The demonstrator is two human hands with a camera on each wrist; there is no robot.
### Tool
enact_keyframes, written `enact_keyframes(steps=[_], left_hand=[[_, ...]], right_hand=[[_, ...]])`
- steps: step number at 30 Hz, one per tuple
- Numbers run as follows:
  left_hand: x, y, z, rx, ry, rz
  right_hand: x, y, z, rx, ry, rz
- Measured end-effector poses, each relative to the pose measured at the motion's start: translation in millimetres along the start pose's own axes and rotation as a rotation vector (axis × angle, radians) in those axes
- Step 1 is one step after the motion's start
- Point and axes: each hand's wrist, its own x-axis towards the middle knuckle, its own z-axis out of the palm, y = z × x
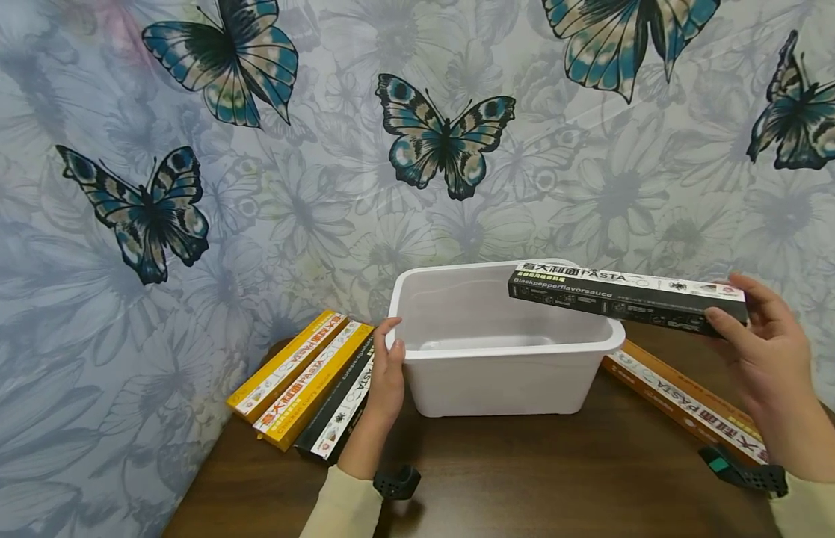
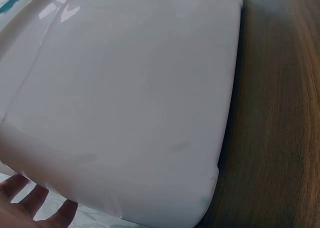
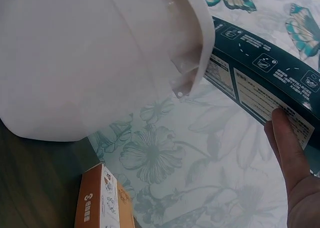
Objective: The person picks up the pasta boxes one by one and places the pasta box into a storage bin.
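Black box (image 1: 626,297): right grip (image 1: 770,344) pinches end, long axis leftward over right rim of bin (image 1: 501,385) (left grip (image 1: 386,377) clasps left).

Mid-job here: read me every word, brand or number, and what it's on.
"意大利面PASTA": top of the black box in the right hand.
"Blackpepperflavorsauce": same box's side.
"PASTA": orange box.
"PASTA": yellow box, middle of the left three.
All other print: too small or blurred to read surely.
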Motion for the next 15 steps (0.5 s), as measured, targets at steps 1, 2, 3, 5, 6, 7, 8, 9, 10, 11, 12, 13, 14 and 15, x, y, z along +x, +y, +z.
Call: enact_keyframes(steps=[1, 2, 3, 5, 6, 7, 8, 9, 10, 11, 12, 13, 14, 15], left_hand=[[-0.1, -0.3, 0.3, 0.000, -0.001, 0.000], [-0.2, -0.5, 0.6, -0.001, -0.002, 0.002], [-0.2, -0.7, 0.7, -0.003, -0.004, 0.005], [0.1, -1.2, 0.8, -0.006, -0.006, 0.013], [0.2, -1.1, 0.8, -0.006, -0.006, 0.018], [0.4, -1.4, 0.9, -0.005, -0.006, 0.022], [0.6, -1.3, 0.8, -0.005, -0.007, 0.027], [0.7, -1.4, 0.8, -0.002, -0.006, 0.030], [0.7, -1.4, 0.8, 0.002, -0.003, 0.032], [0.6, -1.4, 0.8, 0.005, 0.000, 0.032], [0.4, -1.3, 0.8, 0.005, 0.002, 0.033], [0.1, -1.3, 0.9, 0.006, 0.003, 0.032], [-0.2, -1.2, 1.0, 0.006, 0.004, 0.029], [-0.6, -1.2, 1.1, 0.007, 0.005, 0.025]], right_hand=[[1.6, -0.1, 1.1, -0.014, -0.010, 0.007], [3.1, 0.0, 2.3, -0.039, -0.014, 0.015], [5.0, -0.1, 3.5, -0.055, -0.019, 0.021], [8.6, 0.0, 5.9, -0.107, -0.026, 0.037], [10.2, 0.0, 6.9, -0.120, -0.028, 0.047], [11.9, 0.2, 7.7, -0.131, -0.033, 0.057], [13.7, 0.5, 8.7, -0.144, -0.035, 0.064], [15.8, 0.8, 9.6, -0.152, -0.043, 0.073], [17.7, 1.3, 10.3, -0.162, -0.052, 0.083], [19.5, 1.7, 11.0, -0.165, -0.062, 0.092], [21.0, 2.2, 11.6, -0.176, -0.069, 0.100], [22.4, 2.7, 12.1, -0.193, -0.078, 0.108], [23.6, 3.1, 12.6, -0.218, -0.085, 0.117], [24.5, 3.4, 13.2, -0.251, -0.095, 0.125]])
